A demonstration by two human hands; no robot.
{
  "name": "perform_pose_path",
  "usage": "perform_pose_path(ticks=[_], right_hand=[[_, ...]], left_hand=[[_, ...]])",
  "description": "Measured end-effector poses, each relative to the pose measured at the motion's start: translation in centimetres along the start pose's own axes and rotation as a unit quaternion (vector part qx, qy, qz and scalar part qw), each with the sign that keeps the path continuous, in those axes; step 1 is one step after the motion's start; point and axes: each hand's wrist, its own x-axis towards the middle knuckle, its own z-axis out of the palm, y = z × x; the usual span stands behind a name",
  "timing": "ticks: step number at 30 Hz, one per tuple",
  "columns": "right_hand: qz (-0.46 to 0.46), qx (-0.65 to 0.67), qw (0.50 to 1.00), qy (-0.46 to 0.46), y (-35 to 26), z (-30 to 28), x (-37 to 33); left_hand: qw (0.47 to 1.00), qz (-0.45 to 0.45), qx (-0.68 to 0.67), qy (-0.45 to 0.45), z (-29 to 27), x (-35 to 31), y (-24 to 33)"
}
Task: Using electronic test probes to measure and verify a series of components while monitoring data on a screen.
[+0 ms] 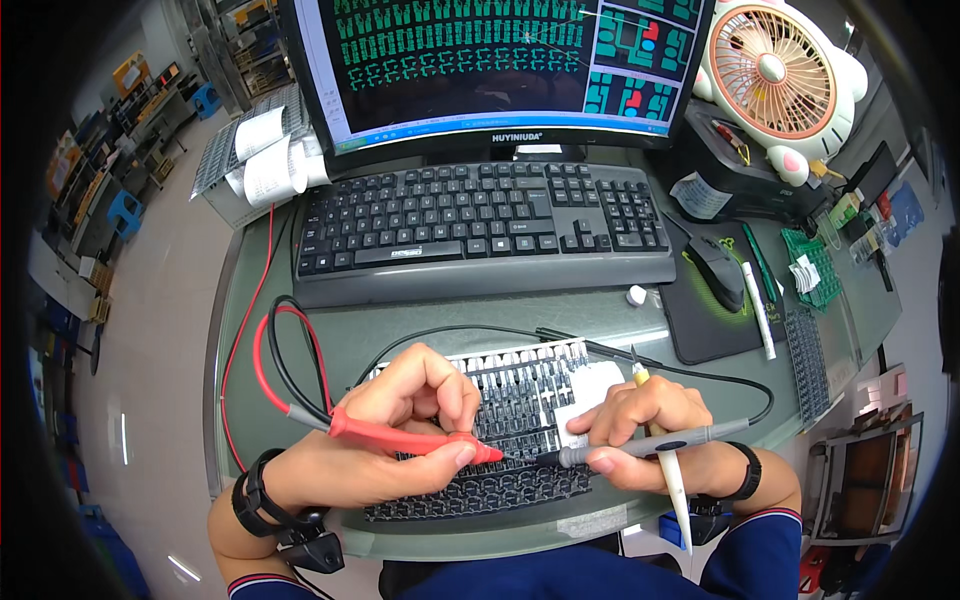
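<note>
My left hand (385, 465) is closed round a red test probe (385, 437), its tip pointing right. My right hand (645, 415) grips a grey test probe (690, 437) with a black end, pointing left. The two tips nearly meet over a panel of small dark circuit boards (500, 385); whether they touch it I cannot tell. A slim white pen-like tool (676, 500) with a yellowish upper end is also tucked between my right fingers. White paper (597, 385) lies on the panel beside that hand, partly covered by it.
Behind the panel sit a black keyboard (480, 225) and a monitor (470, 70) with a green board layout. To the right are a mouse (715, 270), a white pen (758, 310), a black printer (735, 165) and a fan (770, 70). Probe cables (440, 332) loop across the table.
</note>
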Motion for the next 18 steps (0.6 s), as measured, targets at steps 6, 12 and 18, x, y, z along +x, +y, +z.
perform_pose_path(ticks=[6, 12, 18], right_hand=[[0.013, 0.010, 1.000, 0.004, 0.22, -0.05, -0.47], [0.075, 0.091, 0.993, 0.018, -0.04, -0.31, -0.42], [0.082, 0.034, 0.996, -0.023, -0.26, -0.44, -0.27]], left_hand=[[1.000, 0.010, -0.003, 0.007, 0.12, 0.04, -0.27], [1.000, -0.011, -0.013, 0.007, 0.00, 0.05, -0.28], [1.000, -0.006, -0.009, 0.006, 0.01, -0.04, -0.30]])
